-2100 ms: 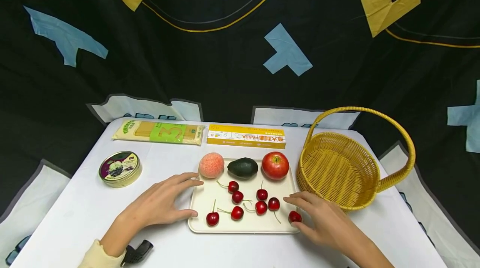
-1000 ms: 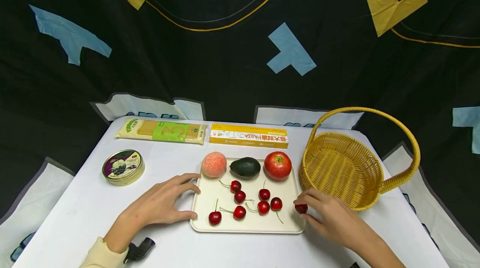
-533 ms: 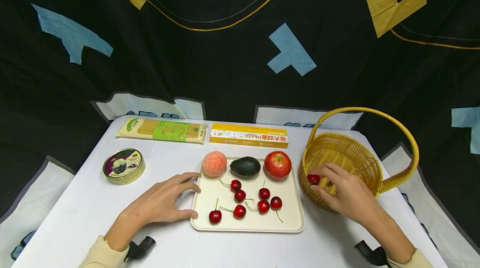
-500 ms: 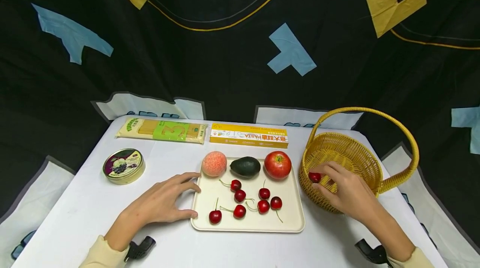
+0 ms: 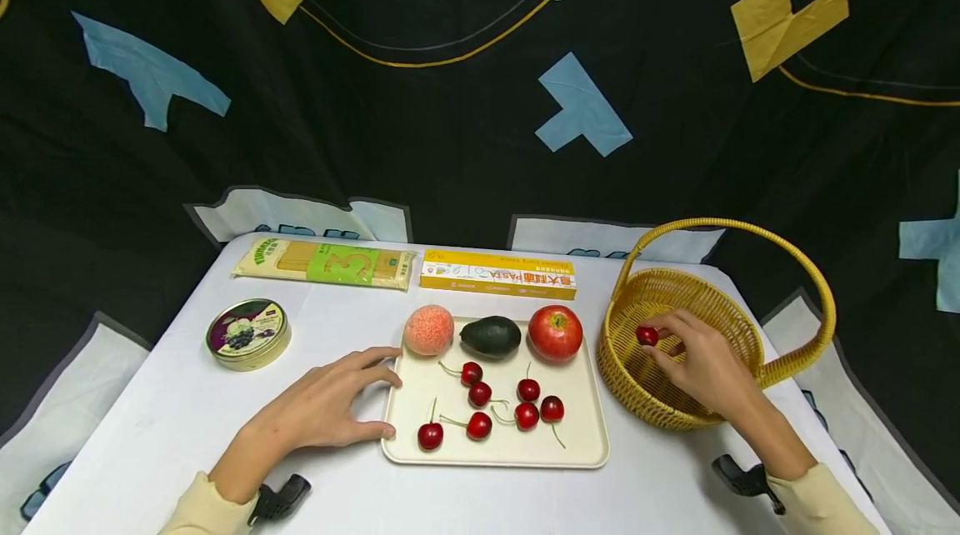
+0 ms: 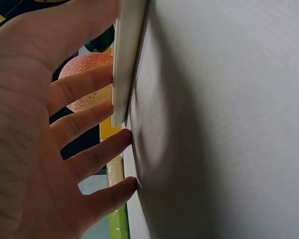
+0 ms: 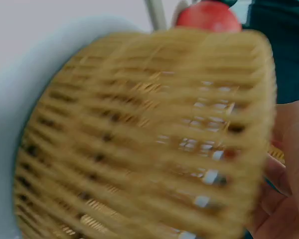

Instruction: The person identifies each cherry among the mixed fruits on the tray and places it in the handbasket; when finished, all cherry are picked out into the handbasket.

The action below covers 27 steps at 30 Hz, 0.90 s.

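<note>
In the head view, my right hand (image 5: pixel 701 364) pinches a red cherry (image 5: pixel 647 336) between thumb and fingers, inside the outline of the yellow wicker basket (image 5: pixel 648 406). The basket's woven wall (image 7: pixel 139 139) fills most of the right wrist view and hides the cherry there. My left hand (image 5: pixel 322 406) lies at the left edge of a cream tray (image 5: pixel 517 452), its fingers spread and extended, fingertips right at the rim. On the tray are several stemmed cherries (image 5: pixel 478 425), with a peach (image 5: pixel 428 330), a dark green avocado (image 5: pixel 491 337) and a red apple (image 5: pixel 555 333) along its back.
Behind the tray lie a pasta packet (image 5: pixel 330 263) and a yellow pasta box (image 5: pixel 498 274). A round tin (image 5: pixel 248 333) stands on the left of the white table (image 5: pixel 480 502). The basket's tall handle (image 5: pixel 813 277) arches over it. A dark cloth hangs behind.
My right hand has picked up the cherry from the tray's right edge and carried it right and away from me to the basket. The left hand stays at the tray's edge.
</note>
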Each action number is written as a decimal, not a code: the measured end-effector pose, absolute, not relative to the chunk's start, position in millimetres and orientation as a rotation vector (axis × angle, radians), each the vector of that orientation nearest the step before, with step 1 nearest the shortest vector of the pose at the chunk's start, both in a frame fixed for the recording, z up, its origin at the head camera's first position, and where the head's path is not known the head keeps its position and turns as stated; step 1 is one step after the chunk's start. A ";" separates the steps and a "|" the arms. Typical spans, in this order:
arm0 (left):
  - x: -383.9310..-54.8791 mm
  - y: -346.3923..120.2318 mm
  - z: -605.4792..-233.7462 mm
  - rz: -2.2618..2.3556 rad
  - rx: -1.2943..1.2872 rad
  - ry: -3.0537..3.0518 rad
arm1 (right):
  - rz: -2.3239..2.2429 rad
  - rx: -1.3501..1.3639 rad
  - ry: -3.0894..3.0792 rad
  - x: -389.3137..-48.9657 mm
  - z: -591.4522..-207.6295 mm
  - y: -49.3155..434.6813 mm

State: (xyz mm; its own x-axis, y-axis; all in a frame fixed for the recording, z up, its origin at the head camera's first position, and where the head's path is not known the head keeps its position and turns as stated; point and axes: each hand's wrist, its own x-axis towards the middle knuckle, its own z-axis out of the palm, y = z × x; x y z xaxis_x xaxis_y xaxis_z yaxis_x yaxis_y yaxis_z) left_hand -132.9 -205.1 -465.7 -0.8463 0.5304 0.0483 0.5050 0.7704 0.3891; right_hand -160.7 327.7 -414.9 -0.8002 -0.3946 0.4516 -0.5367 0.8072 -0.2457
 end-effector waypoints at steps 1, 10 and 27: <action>-132.7 -205.2 -465.9 0.605 0.847 2.897 | 0.521 0.692 -2.620 -162.6 -416.8 329.8; -132.6 -205.7 -466.7 0.604 0.848 2.905 | 0.550 0.568 -2.761 -178.1 -430.2 344.3; -133.1 -206.6 -468.3 0.600 0.849 2.909 | 0.497 0.554 -2.880 -199.5 -439.2 349.5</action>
State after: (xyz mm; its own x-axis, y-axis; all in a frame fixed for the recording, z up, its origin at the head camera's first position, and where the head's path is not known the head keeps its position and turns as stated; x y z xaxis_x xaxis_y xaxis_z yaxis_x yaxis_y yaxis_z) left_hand -133.1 -206.6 -468.3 -0.8479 0.5271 0.0576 0.5068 0.7738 0.3800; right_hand -199.5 349.5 -439.2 -0.9171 -0.3305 0.2228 -0.3860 0.8757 -0.2901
